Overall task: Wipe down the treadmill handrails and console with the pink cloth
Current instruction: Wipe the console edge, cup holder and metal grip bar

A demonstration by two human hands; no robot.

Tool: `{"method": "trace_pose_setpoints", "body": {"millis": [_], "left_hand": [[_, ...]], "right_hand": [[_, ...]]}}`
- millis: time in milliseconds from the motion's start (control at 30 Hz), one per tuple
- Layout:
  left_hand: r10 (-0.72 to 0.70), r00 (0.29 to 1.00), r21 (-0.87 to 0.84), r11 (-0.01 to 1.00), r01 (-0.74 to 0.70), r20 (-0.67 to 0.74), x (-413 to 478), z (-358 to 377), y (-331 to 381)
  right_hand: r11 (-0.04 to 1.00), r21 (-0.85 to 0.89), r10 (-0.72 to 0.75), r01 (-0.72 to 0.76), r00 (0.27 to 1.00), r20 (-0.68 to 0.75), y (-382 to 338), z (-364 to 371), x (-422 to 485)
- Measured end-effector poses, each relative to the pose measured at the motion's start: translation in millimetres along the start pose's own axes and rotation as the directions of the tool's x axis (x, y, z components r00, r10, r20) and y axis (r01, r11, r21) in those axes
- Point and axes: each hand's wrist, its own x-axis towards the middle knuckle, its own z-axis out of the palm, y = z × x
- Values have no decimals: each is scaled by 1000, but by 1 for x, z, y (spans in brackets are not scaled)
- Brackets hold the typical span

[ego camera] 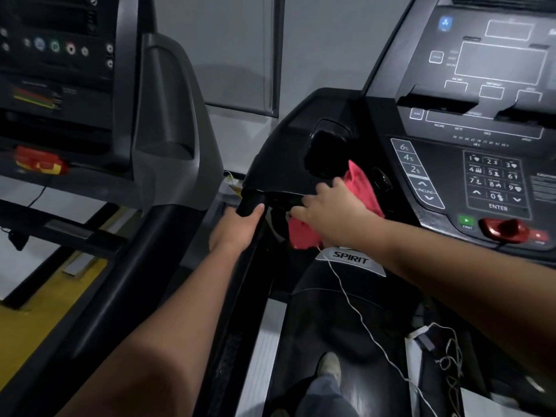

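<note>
Grey-framed neighbour treadmill point(90, 85) fills the upper left of frame, with its red stop tag point(39, 162) at mid left. Not ours, so I'm ignoring it

Left of centre: left hand point(237, 227) is wrapped round the top end of the black handrail point(240, 296), thumb lying along it. Reads as bracing, not wiping

Centre: right hand point(328, 212) has fingers splayed and flat, pressing the pink cloth point(361, 182) onto the console's left wing, just below the cup pocket point(325, 152). Cloth is bunched, one corner sticking up past the fingers and one hanging below the palm. Can't tell if the thumb hooks it

Right: console point(481, 70) with keypad point(493, 182), green start button point(466, 221) and red safety key point(505, 230). White cable point(355, 311) trails down lower centre

My read: we're on the wing where rail meets console, and most of the console face looks not yet done

To do this step well:
- flatten the cloth under the whole palm, since a bunch only cleans a stripe
- use overlapping passes and get into the pocket rim
- press lightly over the keypad and steer clear of start and the safety key
- lift the left hand so the rail under it gets wiped too
- don't snag the cable
</note>
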Motion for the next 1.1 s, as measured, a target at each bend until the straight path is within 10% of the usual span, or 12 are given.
{"method": "trace_pose_setpoints", "body": {"millis": [333, 533, 767, 1100], "left_hand": [[5, 1000, -6, 1000, -5, 19, 0, 1, 1], [2, 1000, 26, 1000, -2, 10, -3, 0, 4], [-14, 1000, -44, 999, 13, -18, 0, 1, 2], [503, 839, -334, 770, -544, -208, -13, -3, 142]], "right_hand": [[953, 244, 219, -180, 965, -142, 64, 17, -39], [595, 763, 369, -253, 929, 20, 88, 26, -55], [471, 815, 421, -339, 898, 130, 129, 24, -74], [-249, 966, 587, 74, 804, 90, 157, 7, -26]]}}
